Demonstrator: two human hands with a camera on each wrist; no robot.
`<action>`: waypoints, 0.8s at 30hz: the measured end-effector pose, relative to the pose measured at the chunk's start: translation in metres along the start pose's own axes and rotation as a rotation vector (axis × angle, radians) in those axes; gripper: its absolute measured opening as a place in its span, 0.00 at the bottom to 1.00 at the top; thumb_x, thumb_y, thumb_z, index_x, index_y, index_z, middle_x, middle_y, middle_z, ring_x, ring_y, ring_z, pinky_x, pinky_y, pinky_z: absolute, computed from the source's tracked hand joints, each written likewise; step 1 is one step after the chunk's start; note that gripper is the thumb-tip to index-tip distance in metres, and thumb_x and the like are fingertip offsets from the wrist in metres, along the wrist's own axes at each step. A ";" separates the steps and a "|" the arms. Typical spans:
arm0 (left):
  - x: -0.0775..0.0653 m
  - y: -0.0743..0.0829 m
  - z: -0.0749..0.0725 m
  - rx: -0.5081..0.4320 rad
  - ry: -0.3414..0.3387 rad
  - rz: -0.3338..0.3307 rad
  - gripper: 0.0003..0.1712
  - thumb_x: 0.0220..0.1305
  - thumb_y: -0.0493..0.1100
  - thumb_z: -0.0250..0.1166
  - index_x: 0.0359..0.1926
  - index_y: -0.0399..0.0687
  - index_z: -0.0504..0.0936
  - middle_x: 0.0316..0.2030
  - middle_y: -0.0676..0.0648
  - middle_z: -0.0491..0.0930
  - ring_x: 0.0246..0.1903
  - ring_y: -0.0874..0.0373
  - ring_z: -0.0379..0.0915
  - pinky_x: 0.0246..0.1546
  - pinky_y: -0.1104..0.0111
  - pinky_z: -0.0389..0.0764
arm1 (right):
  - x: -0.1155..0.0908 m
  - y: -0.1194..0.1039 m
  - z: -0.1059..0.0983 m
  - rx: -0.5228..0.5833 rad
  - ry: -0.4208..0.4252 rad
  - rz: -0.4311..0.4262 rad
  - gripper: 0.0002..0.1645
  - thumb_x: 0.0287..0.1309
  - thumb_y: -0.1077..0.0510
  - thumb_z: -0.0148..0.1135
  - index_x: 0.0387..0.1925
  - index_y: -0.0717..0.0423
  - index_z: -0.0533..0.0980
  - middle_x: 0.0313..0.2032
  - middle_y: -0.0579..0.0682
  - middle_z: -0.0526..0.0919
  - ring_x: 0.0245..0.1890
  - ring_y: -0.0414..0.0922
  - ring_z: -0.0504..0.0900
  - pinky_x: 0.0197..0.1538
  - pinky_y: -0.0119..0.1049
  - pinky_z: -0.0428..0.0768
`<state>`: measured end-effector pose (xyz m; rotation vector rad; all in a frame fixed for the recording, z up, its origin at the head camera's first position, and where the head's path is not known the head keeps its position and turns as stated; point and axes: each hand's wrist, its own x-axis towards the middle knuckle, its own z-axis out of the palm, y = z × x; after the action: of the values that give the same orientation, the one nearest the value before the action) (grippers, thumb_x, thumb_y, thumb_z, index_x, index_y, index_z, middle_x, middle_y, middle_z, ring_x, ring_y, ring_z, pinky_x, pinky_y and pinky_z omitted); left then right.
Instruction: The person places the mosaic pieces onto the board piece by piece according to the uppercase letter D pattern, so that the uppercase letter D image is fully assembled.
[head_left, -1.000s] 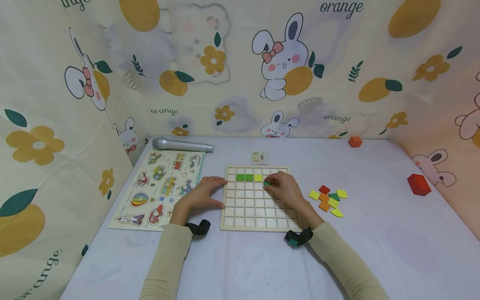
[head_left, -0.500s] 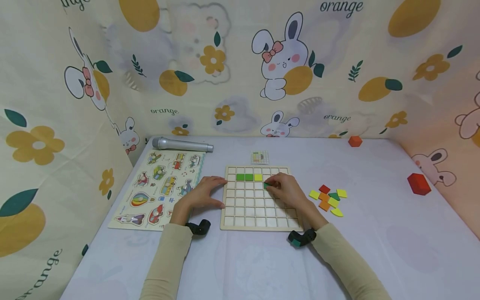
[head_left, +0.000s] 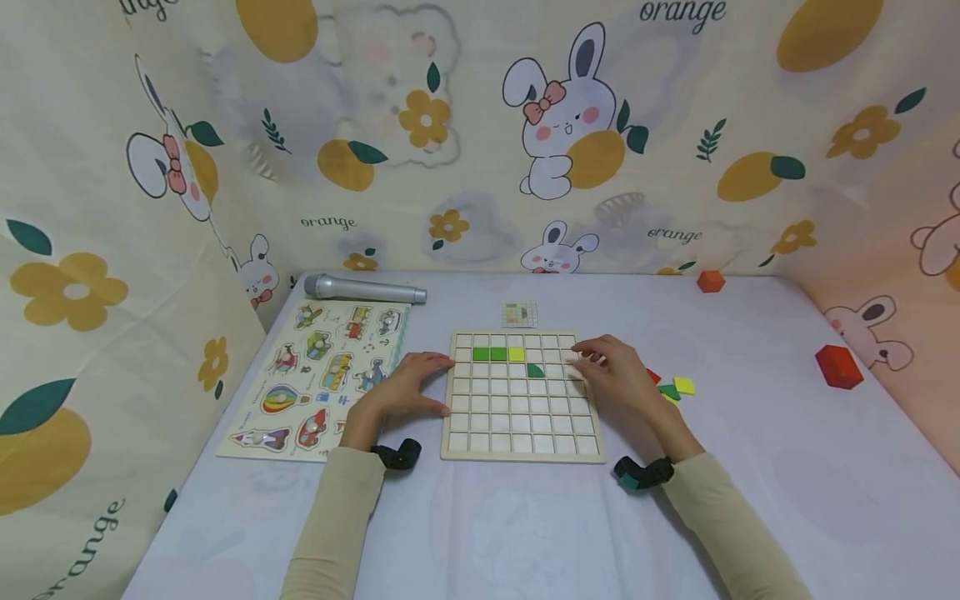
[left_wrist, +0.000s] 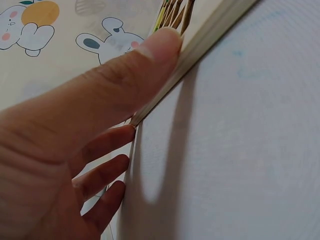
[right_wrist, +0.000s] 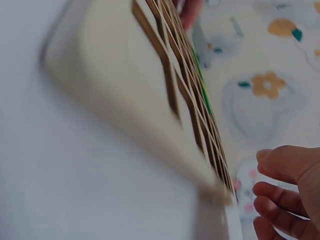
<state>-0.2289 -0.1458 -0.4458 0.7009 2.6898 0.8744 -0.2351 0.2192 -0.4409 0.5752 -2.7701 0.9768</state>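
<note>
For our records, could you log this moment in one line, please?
left grip: touching grid board; right grip: holding nothing; green quarter-circle: on grid board

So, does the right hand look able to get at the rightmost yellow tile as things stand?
Likely yes: the right hand looks empty, and the yellow tile lies uncovered on the table, close to that hand.

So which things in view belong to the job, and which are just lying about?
In the job:
grid board
two green square tiles
yellow square tile
green quarter-circle tile
loose tiles, partly hidden
small gridded card, probably a guide

Apparently lying about:
silver microphone
picture puzzle board
large red block
small orange-red block
</note>
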 end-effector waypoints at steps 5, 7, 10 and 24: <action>0.000 0.001 0.000 0.000 0.001 0.001 0.46 0.45 0.51 0.75 0.65 0.48 0.66 0.67 0.44 0.60 0.67 0.46 0.49 0.68 0.52 0.53 | -0.012 0.023 -0.024 -0.052 0.040 0.034 0.18 0.55 0.60 0.65 0.48 0.60 0.78 0.39 0.57 0.79 0.37 0.49 0.73 0.36 0.40 0.75; 0.000 0.002 0.000 -0.004 -0.001 0.000 0.46 0.45 0.51 0.75 0.65 0.48 0.66 0.67 0.43 0.60 0.67 0.46 0.49 0.68 0.51 0.53 | -0.016 0.030 -0.033 -0.064 0.027 0.083 0.18 0.54 0.59 0.66 0.48 0.60 0.78 0.40 0.57 0.78 0.38 0.49 0.72 0.35 0.38 0.76; -0.001 0.002 -0.001 -0.007 -0.006 0.003 0.45 0.45 0.51 0.74 0.65 0.47 0.67 0.67 0.43 0.60 0.67 0.45 0.49 0.68 0.51 0.53 | -0.022 0.037 -0.043 -0.090 -0.017 0.189 0.20 0.55 0.55 0.66 0.48 0.59 0.77 0.40 0.56 0.76 0.38 0.49 0.71 0.32 0.33 0.77; -0.001 0.001 -0.001 -0.012 -0.006 -0.010 0.45 0.45 0.51 0.75 0.65 0.49 0.67 0.67 0.44 0.60 0.68 0.46 0.48 0.68 0.52 0.52 | -0.026 0.051 -0.059 -0.218 -0.225 0.407 0.23 0.53 0.47 0.66 0.44 0.59 0.75 0.31 0.53 0.77 0.31 0.48 0.72 0.32 0.37 0.76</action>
<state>-0.2280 -0.1455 -0.4443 0.6867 2.6779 0.8836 -0.2308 0.3010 -0.4307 0.0912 -3.2191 0.6898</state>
